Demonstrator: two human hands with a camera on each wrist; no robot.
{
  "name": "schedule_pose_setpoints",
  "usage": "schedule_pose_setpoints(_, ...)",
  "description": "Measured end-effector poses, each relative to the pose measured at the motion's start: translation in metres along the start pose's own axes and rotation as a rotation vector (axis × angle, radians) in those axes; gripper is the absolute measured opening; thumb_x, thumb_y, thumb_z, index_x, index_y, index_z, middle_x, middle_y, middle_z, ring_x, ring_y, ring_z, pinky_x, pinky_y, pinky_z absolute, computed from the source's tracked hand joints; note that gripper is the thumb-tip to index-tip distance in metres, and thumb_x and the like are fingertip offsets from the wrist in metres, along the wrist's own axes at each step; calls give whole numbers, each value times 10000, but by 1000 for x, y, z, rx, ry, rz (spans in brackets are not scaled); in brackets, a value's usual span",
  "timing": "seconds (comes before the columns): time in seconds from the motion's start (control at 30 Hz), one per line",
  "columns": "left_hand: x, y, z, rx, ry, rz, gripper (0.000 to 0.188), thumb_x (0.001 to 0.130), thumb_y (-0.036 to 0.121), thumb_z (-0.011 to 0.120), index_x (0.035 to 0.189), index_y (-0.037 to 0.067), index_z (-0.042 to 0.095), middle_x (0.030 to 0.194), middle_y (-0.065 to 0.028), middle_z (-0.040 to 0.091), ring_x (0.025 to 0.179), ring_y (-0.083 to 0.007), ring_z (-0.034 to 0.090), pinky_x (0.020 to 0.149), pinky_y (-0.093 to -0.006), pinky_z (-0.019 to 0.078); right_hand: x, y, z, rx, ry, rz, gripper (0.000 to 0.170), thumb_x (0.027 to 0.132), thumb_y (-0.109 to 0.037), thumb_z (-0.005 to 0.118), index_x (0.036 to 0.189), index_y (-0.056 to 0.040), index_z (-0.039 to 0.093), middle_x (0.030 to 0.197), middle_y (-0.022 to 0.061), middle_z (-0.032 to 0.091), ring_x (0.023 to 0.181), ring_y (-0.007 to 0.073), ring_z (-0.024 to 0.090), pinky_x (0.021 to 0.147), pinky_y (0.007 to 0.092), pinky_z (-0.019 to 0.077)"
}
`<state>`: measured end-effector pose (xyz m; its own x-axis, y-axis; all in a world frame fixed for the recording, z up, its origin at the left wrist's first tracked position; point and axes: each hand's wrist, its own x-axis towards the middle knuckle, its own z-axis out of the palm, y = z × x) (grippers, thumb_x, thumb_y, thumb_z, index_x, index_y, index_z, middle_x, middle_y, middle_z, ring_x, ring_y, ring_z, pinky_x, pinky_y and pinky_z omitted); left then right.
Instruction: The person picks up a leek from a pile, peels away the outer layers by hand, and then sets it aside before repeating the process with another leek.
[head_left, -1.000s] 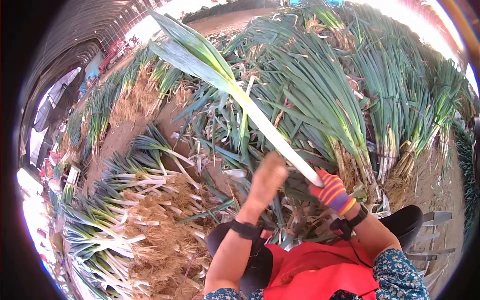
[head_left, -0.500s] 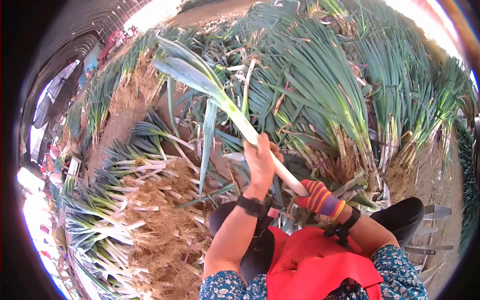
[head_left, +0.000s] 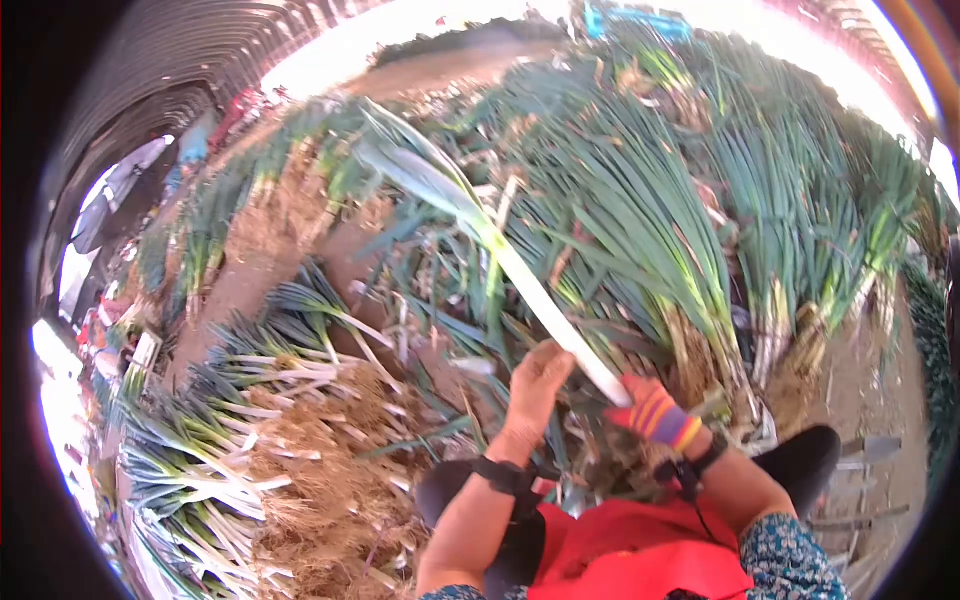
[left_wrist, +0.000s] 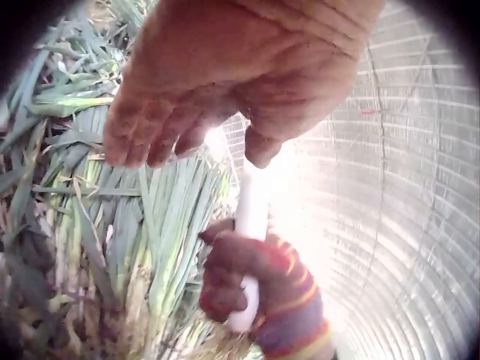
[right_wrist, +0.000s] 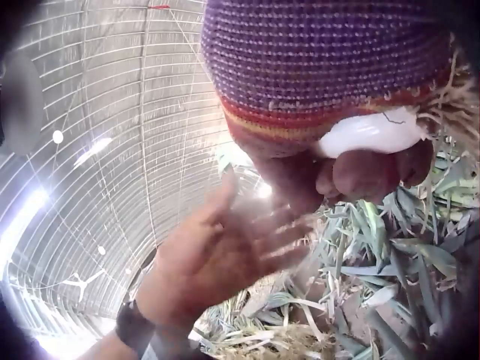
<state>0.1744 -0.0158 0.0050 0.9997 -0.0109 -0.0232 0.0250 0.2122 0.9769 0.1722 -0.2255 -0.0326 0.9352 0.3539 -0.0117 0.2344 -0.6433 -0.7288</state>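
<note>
In the head view a leek (head_left: 540,300) slants up to the left, its white shank bare and its green leaves (head_left: 420,165) at the far end. My right hand (head_left: 655,410), in a striped knit glove, grips it by the lower end. Bare fingertips curl round the white base (right_wrist: 373,133) in the right wrist view, where thin roots stick out. My bare left hand (head_left: 537,385) is close beside the lower shank. Its fingers are extended and the thumb stands apart in the left wrist view, with the leek's shank (left_wrist: 251,206) showing below the thumb.
Leeks with bushy roots (head_left: 330,480) lie heaped on the left. Tall untrimmed leeks (head_left: 640,190) lean in bunches ahead and to the right. Loose leaf strips litter the ground between. Metal bars (head_left: 870,450) stick out at the right, beside my knee.
Half a second ago my left hand was round the shank and a loose leaf strip hung from the leek. Now that hand is off the shank and the strip no longer hangs there.
</note>
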Motion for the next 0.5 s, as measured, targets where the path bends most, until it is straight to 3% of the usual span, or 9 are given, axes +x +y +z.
schedule_pose_setpoints(0.1, 8, -5, 1, -313, 2, -20, 282, 824, 114, 686, 1048, -12, 571, 913, -66, 642, 874, -167, 604, 778, -307, 478, -6, 11, 22, -219, 46, -137, 582, 695, -398, 760, 1086, -8, 577, 934, 175, 644, 828, 319, 619, 732, 373, 488)
schedule_pose_setpoints(0.17, 8, -8, 2, -386, 62, -73, 245, 791, 32, 680, 987, -16, 542, 863, -107, 638, 800, -223, 649, 659, -344, 528, -20, -22, 13, 220, -213, 218, 675, 677, -424, 778, 1152, -2, 553, 1001, 174, 634, 886, 286, 619, 768, 350, 484)
schedule_pose_setpoints(0.2, 9, -14, -1, -323, 94, -71, 247, 785, 14, 674, 987, -24, 537, 852, -116, 639, 767, -236, 659, 617, -353, 537, -20, -22, 20, 219, -227, 206, 675, 677, -424, 778, 1152, -2, 553, 1001, 174, 634, 886, 286, 619, 768, 350, 484)
schedule_pose_setpoints(0.27, 9, -17, -4, -339, 146, -86, 268, 770, -11, 671, 1000, -34, 536, 841, -116, 644, 729, -241, 663, 583, -340, 532, -15, -12, 34, 394, 29, 13, 749, 672, -439, 785, 1215, 2, 518, 1010, 174, 637, 898, 261, 621, 772, 348, 486)
schedule_pose_setpoints(0.33, 5, -23, -8, -168, 134, -48, 311, 762, -15, 672, 1041, -67, 544, 912, -130, 657, 800, -215, 649, 716, -336, 529, 7, -12, 40, 191, 153, -86, 791, 676, -363, 795, 1296, -14, 450, 1007, 165, 634, 907, 266, 621, 762, 369, 495)
schedule_pose_setpoints(0.37, -7, -12, -5, -266, 82, -34, 309, 762, -22, 656, 1049, -65, 549, 964, -129, 654, 850, -211, 636, 781, -333, 517, 27, -14, 46, 71, 153, -177, 715, 682, -309, 790, 1264, -44, 470, 994, 144, 624, 884, 265, 618, 759, 370, 502)
schedule_pose_setpoints(0.4, -9, -24, -3, -264, 130, -3, 300, 762, -28, 644, 1047, -58, 557, 996, -124, 649, 887, -216, 631, 797, -329, 513, 40, -36, 48, 245, 116, -212, 610, 683, -261, 776, 1195, -70, 504, 1005, 132, 615, 879, 240, 617, 752, 361, 507)
schedule_pose_setpoints(0.47, -24, -12, -6, -403, 159, 76, 286, 778, -27, 637, 1054, -41, 565, 974, -95, 648, 849, -165, 616, 778, -308, 506, 64, -36, 79, 1259, -100, 119, 554, 671, -213, 766, 1147, -84, 514, 991, 125, 624, 873, 213, 623, 745, 352, 509)
schedule_pose_setpoints(0.5, -30, -11, -13, -386, 212, 92, 274, 778, -28, 638, 1043, -38, 571, 950, -81, 648, 833, -153, 610, 759, -296, 502, 56, -52, 90, 1034, -77, -24, 544, 681, -208, 751, 1153, -83, 513, 966, 115, 628, 855, 205, 622, 738, 351, 510)
